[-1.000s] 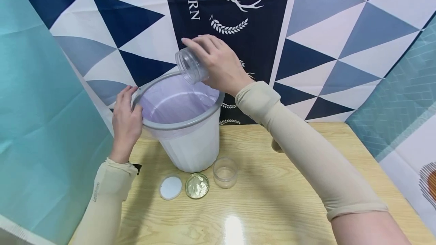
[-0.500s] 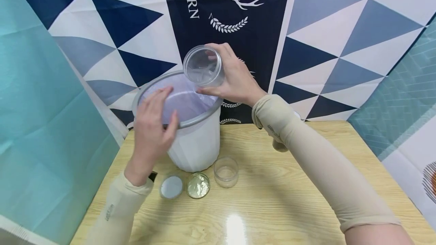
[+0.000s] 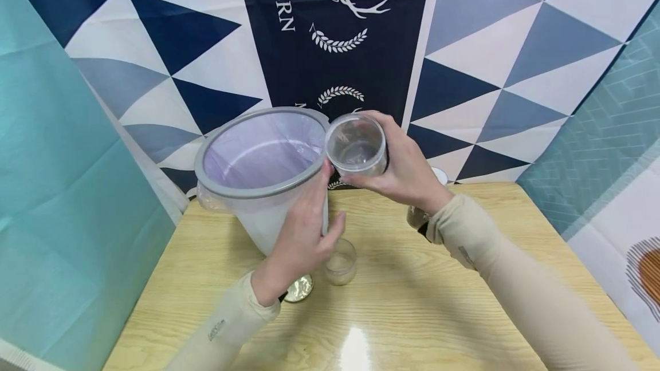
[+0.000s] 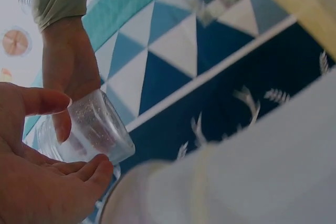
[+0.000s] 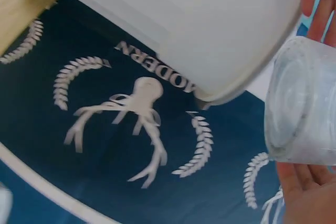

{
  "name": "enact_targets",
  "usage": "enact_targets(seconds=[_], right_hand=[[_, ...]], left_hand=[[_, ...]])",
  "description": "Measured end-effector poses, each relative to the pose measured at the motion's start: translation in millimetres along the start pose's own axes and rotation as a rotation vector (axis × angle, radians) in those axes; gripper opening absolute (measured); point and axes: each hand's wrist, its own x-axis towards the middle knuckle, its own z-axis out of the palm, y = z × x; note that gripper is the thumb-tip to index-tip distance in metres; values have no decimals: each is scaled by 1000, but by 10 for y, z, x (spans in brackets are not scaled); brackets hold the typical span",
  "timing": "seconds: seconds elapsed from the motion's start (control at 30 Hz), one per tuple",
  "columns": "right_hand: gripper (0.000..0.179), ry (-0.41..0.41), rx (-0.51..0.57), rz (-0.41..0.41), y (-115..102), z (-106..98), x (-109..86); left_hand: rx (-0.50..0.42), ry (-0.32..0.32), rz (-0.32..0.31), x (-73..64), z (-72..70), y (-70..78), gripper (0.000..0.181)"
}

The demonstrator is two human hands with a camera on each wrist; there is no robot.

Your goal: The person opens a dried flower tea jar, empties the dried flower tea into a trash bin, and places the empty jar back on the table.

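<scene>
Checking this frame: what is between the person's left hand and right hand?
A clear jar, seen in the head view. The right hand grips it; the left hand is close by, though whether it touches the jar is unclear.

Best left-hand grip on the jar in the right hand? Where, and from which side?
I'd take the jar by its round side wall, from the near left, in front of the bin. The left hand is on that side, and the right hand covers the right. Probably keep fingers off the open mouth, which faces the head camera.
</scene>
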Motion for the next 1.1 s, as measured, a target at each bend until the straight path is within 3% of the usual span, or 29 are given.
enact_targets(seconds=[0.33, 0.5, 0.67, 0.9, 1.1], right_hand=[[105, -55, -41, 159, 323, 115, -676], [105, -143, -41, 284, 478, 265, -976], [101, -233, -78, 379, 613, 412, -1157], [98, -282, -102, 434, 751, 570, -1257], [97, -328, -70, 454, 841, 708, -1311]], left_hand=[[-51, -189, -117, -295, 477, -17, 91], [-42, -341, -220, -469, 639, -92, 87], [27, -473, -309, -579, 750, -153, 83], [223, -547, -321, -640, 909, -247, 77], [168, -555, -427, -617, 964, -322, 77]])
